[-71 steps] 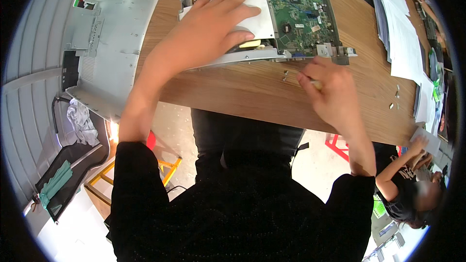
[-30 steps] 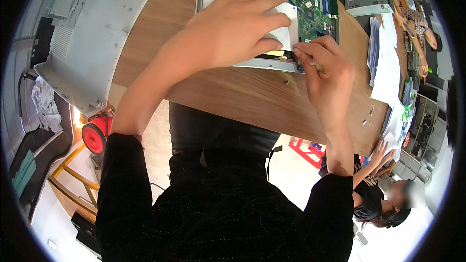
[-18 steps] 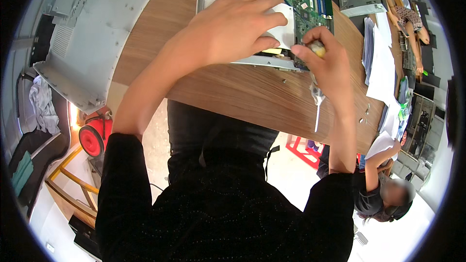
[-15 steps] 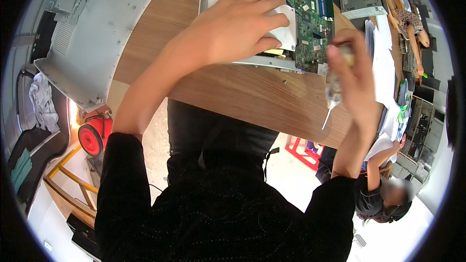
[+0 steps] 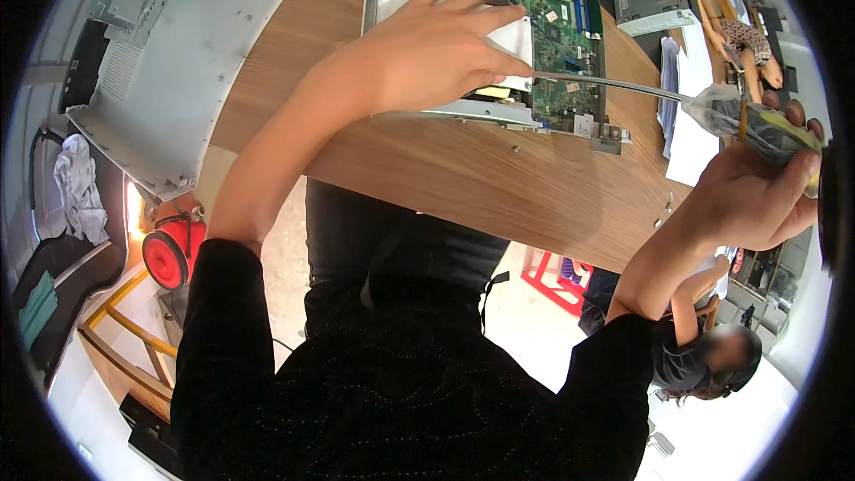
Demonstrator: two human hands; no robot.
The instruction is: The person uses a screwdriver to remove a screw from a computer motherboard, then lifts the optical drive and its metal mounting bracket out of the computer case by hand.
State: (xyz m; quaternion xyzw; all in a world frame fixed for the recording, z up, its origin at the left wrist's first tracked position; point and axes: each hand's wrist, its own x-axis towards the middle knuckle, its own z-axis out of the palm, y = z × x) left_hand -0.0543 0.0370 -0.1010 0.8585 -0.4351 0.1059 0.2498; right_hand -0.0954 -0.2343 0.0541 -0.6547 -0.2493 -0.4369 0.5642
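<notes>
Swung rightward since the earlier frame, the right hand (image 5: 750, 189) curls round the screwdriver (image 5: 684, 98) by its translucent handle (image 5: 766, 132), likely light, stiff and best gripped there, its shaft reaching left over the circuit board (image 5: 561, 49) toward the white plate (image 5: 515, 39) under the spread left hand (image 5: 429, 55).

Dressed in black, with a speckled front.
From where I stand, the top (image 5: 427, 401) is a soft, deep black, sprinkled with tiny pale dots, some of them running in curving lines. The left sleeve (image 5: 224, 312) and right sleeve (image 5: 614, 365) are just as dark and end partway down the arms, so the left forearm (image 5: 289, 142), right forearm (image 5: 663, 254), left hand (image 5: 436, 58) and right hand (image 5: 757, 191) are bare. Smoother black cloth (image 5: 410, 249) covers the lap, and a thin black strap (image 5: 495, 282) pokes out at its right side.
</notes>
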